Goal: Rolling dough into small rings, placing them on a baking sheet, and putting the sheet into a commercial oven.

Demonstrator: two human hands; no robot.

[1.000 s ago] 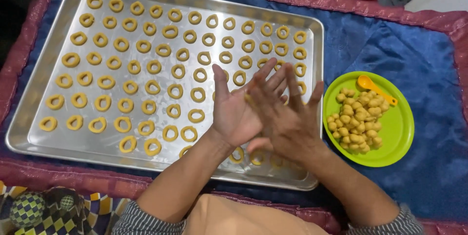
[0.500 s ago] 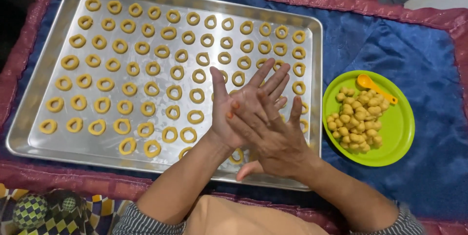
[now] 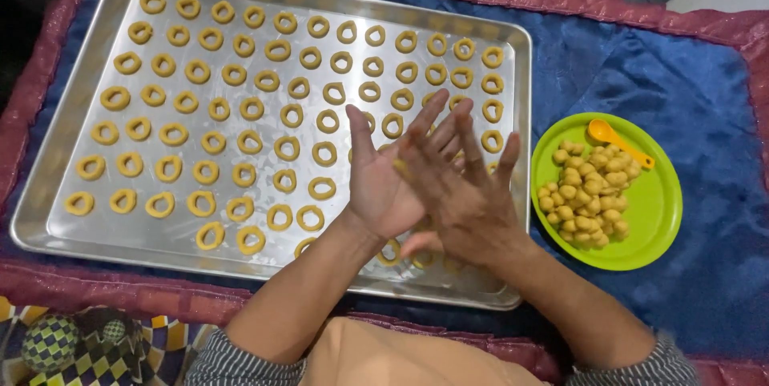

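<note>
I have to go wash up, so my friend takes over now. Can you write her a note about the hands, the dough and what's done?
Left hand palm up, right hand laid across it, a bit of dough showing between them, above the metal tray.
Done: rows of dough rings cover most of the tray.
Left: a pile of dough balls on the green plate, with an orange spoon.

The tray (image 3: 72,146) on the left is shiny silver. The dough rings (image 3: 216,142) on it are yellow. At right, the plate (image 3: 653,226) is bright green, with yellow dough balls (image 3: 589,194) and an orange spoon (image 3: 617,139). The cloth (image 3: 681,82) underneath is dark blue with a dark pink edge. The sleeves (image 3: 240,362) at the bottom have grey stripes.
</note>
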